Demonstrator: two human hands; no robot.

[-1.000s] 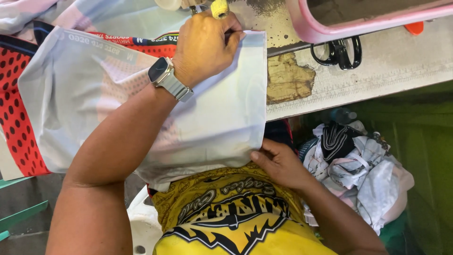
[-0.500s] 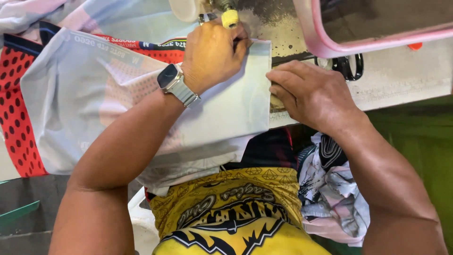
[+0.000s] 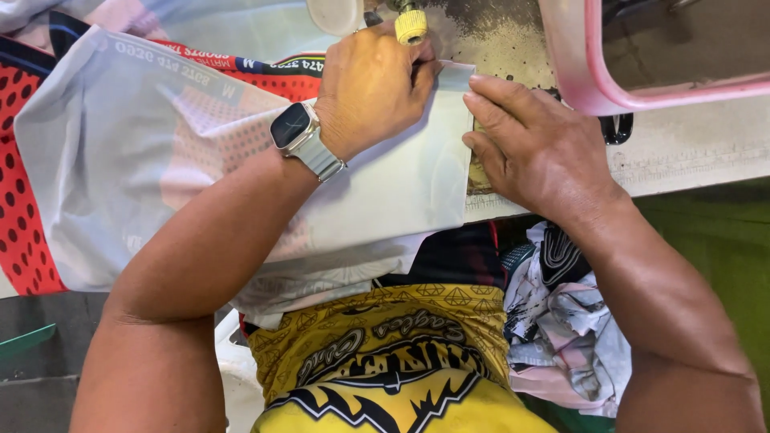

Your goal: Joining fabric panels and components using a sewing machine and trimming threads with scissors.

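Fabric alignment is the step in hand. Left hand [image 3: 373, 88], fingers closed, pinches the pale fabric panel [image 3: 200, 168] at its top corner below the yellow knob [image 3: 411, 26]. Right hand [image 3: 533, 148] lies flat, fingers together, on the panel's right edge. Next move likely calls for keeping that edge straight. Pink tray [image 3: 585, 80] crowds the right; table edge [image 3: 690, 172] lies near.

Bare-armed worker wears a yellow jersey [image 3: 385, 377] with black-and-white lettering and diamond pattern, and a square-faced smartwatch [image 3: 293, 128] on a silver band at the left wrist.
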